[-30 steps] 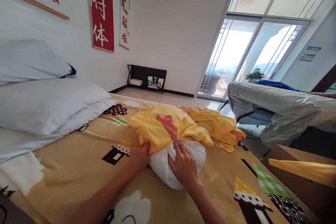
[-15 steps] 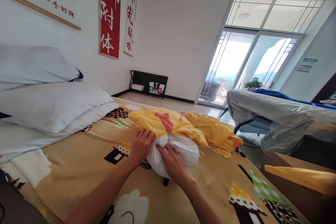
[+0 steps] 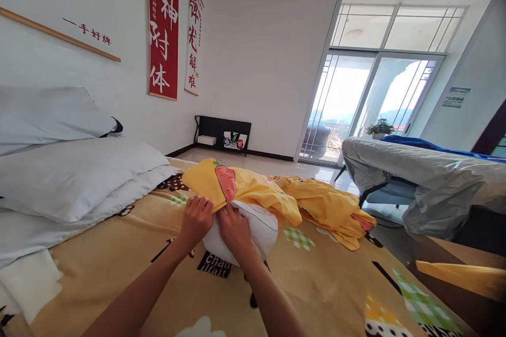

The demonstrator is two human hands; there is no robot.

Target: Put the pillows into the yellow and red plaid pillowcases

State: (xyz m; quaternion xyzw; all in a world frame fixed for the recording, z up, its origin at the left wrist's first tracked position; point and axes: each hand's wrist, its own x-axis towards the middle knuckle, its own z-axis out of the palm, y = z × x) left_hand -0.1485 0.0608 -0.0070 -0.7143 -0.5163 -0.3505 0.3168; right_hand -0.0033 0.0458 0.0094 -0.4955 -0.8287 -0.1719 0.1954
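A white pillow [image 3: 263,231] lies on the bed, its far part hidden inside a yellow pillowcase [image 3: 256,181] printed with a carrot. My left hand [image 3: 196,221] is closed on the near left edge of the pillowcase, fingers curled over the cloth. Close beside it, my right hand [image 3: 235,229] grips the pillow at the mouth of the case. Its fingertips are partly hidden in the folds. The pillow's near end bulges out under and to the right of my right hand.
A crumpled yellow cloth [image 3: 332,205] lies on the patterned bedsheet [image 3: 316,284]. White pillows [image 3: 83,174] are stacked at left. To the right stand a plastic-covered table [image 3: 411,168] and a cardboard box [image 3: 446,274] with yellow fabric at its edge. A low black shelf [image 3: 221,129] stands by the far wall.
Both hands have shifted left with the pillow and pillowcase. My right hand has moved from the pillow's exposed top to the case's mouth, nearer my left hand. The view has tipped down slightly less.
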